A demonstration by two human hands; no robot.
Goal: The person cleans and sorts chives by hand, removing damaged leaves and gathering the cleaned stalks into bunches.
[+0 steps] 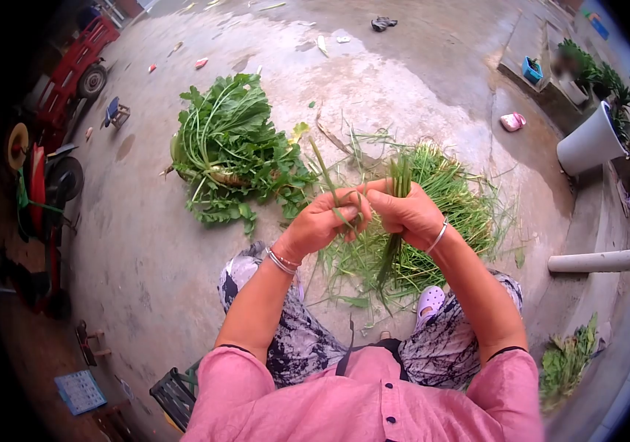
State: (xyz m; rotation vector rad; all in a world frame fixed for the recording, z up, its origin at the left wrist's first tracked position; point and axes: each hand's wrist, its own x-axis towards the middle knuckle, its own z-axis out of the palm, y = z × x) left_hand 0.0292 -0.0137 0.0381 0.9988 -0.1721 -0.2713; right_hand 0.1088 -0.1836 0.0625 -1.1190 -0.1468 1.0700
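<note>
My right hand (412, 214) is closed round a small bunch of long green stalks (401, 173), which look like garlic chives and stand almost upright. My left hand (327, 223) touches the right one at the fingertips and pinches a few loose green blades (322, 162). Below and beyond the right hand a loose heap of the same green stalks (459, 214) is spread on the concrete. To the left of the heap lies a pile of leafy greens (230, 140) with pale roots partly showing.
Several scraps litter the concrete ground (160, 243). A small stool (116, 113) and a red three-wheeled vehicle (72, 74) stand at the left. On the right are a white planter (591, 140), a pale pipe (602, 262) and more leafy greens (569, 361).
</note>
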